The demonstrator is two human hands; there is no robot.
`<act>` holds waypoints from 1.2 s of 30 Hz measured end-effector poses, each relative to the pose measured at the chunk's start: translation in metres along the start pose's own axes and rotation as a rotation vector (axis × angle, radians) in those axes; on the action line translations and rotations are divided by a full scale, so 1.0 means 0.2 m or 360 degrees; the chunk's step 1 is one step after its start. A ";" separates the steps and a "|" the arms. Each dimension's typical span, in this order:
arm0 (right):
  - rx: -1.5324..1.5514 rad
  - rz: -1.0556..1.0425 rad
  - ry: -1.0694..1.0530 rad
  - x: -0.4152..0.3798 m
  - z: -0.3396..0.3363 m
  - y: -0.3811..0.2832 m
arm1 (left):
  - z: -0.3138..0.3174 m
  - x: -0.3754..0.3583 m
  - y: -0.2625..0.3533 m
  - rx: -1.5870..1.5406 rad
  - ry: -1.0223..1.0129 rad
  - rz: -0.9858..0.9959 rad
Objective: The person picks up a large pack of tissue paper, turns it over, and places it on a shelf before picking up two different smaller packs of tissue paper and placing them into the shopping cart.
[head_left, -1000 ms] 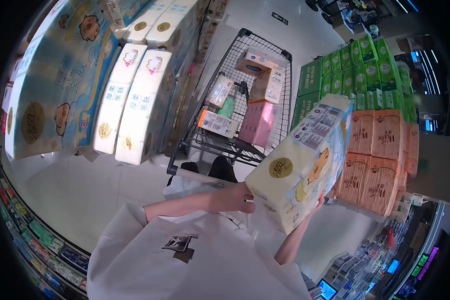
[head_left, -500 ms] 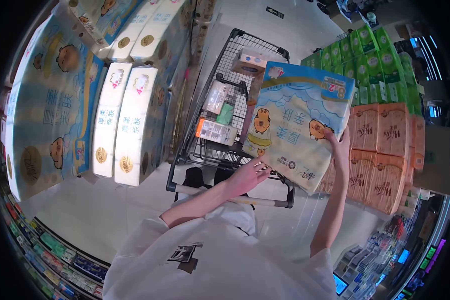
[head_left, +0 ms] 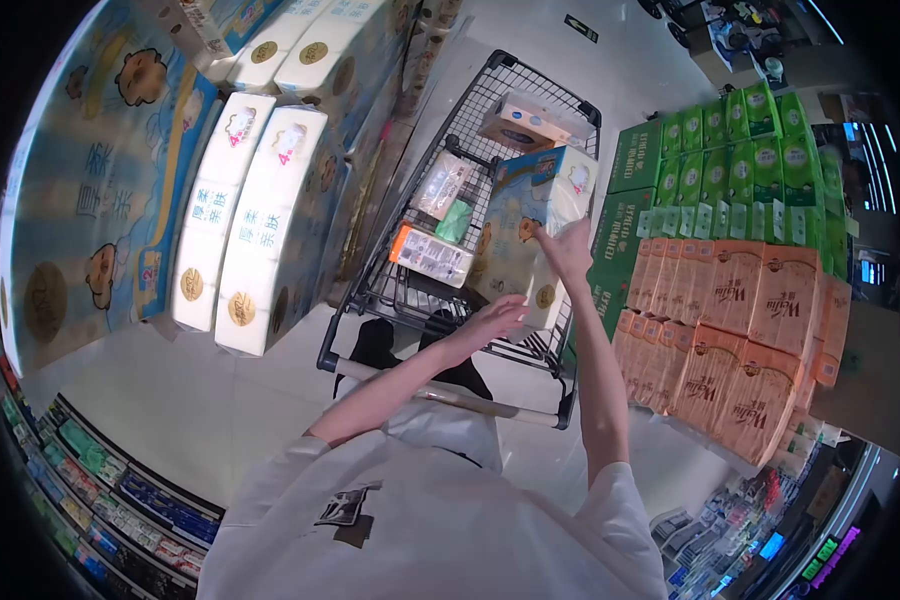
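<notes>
A large blue-and-cream tissue pack (head_left: 515,220) with cartoon bears stands on its edge in the right part of the shopping cart (head_left: 467,120). My right hand (head_left: 568,252) grips its upper right side, the thumb lying over the printed face. By the pack's near end is my left hand (head_left: 485,328), open, with fingers stretched toward the lower corner. Left of the pack in the cart lie a white package (head_left: 440,187), a small green item (head_left: 454,222) and an orange-and-white box (head_left: 430,254). A white package with a blue label (head_left: 535,122) sits at the cart's far end.
Tall stacks of similar tissue packs (head_left: 270,230) rise close on the left. At the right stand green packs (head_left: 730,150) above orange tissue packs (head_left: 735,370). The cart's handle (head_left: 445,397) crosses in front of my body. Low shelves of goods (head_left: 110,490) curve along the lower left.
The tissue pack has moved down and left into the cart and turned from facing me to standing on edge. My right hand moved left with it; my left hand stayed near its lower end.
</notes>
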State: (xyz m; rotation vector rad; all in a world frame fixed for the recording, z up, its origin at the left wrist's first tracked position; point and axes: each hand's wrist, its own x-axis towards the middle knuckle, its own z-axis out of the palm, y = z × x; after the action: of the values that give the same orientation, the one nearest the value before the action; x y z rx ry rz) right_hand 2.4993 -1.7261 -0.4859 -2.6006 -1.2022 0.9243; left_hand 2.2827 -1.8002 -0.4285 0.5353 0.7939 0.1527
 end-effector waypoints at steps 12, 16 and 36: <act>-0.0150 0.0237 0.0022 0.03 0.48 0.08 | -0.17 -0.13 0.00 0.0704 0.0258 0.0153; -0.0034 0.0230 -0.0016 0.02 0.48 0.04 | -0.24 -0.13 0.01 0.0763 0.0357 0.0143; -0.0215 0.0250 -0.0232 -0.09 0.67 0.28 | -0.30 -0.16 -0.07 0.2584 0.0676 0.0363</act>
State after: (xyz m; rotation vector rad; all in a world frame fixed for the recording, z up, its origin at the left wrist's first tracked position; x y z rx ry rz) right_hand 2.4488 -1.7945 -0.6048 -2.8114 -1.1435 1.1167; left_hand 2.2167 -1.7983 -0.4507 2.1808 1.1703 -0.2303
